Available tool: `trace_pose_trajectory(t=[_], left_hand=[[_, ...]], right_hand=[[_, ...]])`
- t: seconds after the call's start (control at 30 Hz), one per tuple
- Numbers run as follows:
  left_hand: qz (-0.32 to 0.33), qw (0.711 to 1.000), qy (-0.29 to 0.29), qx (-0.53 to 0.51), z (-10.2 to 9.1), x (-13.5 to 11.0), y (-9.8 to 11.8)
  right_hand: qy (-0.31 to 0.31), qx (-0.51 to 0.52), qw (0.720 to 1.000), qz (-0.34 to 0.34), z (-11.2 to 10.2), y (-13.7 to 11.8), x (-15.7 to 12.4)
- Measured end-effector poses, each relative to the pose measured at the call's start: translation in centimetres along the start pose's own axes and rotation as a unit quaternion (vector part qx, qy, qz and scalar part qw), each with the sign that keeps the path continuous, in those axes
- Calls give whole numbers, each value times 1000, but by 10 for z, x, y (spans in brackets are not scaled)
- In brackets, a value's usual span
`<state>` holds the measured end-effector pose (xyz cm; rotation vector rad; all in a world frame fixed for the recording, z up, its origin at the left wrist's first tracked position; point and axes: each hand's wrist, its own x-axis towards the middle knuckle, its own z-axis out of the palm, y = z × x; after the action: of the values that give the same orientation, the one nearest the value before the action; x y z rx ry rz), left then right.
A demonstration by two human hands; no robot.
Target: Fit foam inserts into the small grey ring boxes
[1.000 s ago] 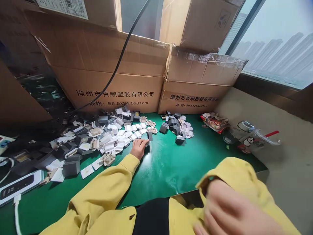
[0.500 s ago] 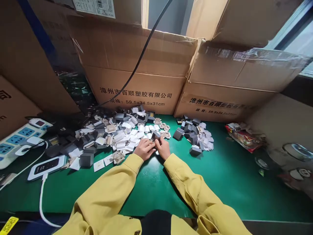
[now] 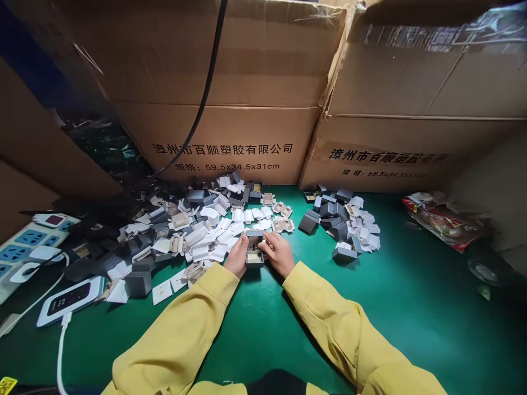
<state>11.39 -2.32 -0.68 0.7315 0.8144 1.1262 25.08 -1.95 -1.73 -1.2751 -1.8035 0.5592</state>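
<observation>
A small grey hinged box [image 3: 254, 248] stands open on the green mat [image 3: 395, 307], a pale insert showing inside it. My left hand [image 3: 236, 257] grips its left side with curled fingers. My right hand [image 3: 279, 252] holds its right side, fingertips pinched at the insert. Both arms wear yellow sleeves. Just behind lies a pile of white cards and inserts [image 3: 214, 230] mixed with more grey boxes. A smaller heap of grey boxes and white pieces [image 3: 343, 225] lies to the right.
Two large cardboard cartons [image 3: 230, 109] wall off the back, a black cable [image 3: 201, 109] hanging across them. At left sit a power strip [image 3: 24, 241], a white device with a screen [image 3: 68, 299] and its white cord. A red wrapper [image 3: 442, 222] lies far right.
My right hand came up from my lap to join the left at the grey box. The box now stands open between both hands. The view tilted down and left.
</observation>
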Motion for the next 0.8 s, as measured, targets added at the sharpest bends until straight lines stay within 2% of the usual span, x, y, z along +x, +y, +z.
trace_pose_trajectory(t=[0.07, 0.17, 0.23, 0.37, 0.43, 0.57, 0.63, 0.73, 0.8], left_hand=[[-9, 999, 42, -9, 0, 0, 1], [14, 993, 113, -28, -2, 3, 3], [21, 990, 131, -54, -4, 5, 4], [11, 986, 126, -104, -5, 6, 6], [10, 985, 128, -117, -5, 6, 7], [6, 981, 127, -145, -7, 5, 7], [0, 980, 126, -156, -8, 4, 7], [-9, 979, 126, -163, -10, 4, 7], [-28, 979, 117, -166, -9, 4, 6]], right_hand=[[27, -19, 999, 6, -2, 8, 7], [51, -64, 997, 12, -4, 15, 21], [27, -109, 994, 10, -2, 15, 29], [-69, -183, 981, -18, 5, 7, 35], [-82, -186, 979, -19, 7, 6, 35], [-64, -115, 991, -12, 5, 14, 36], [-28, -83, 996, -6, 2, 20, 38], [41, -117, 991, 41, 0, 26, 41], [46, -166, 983, 66, 1, 28, 42]])
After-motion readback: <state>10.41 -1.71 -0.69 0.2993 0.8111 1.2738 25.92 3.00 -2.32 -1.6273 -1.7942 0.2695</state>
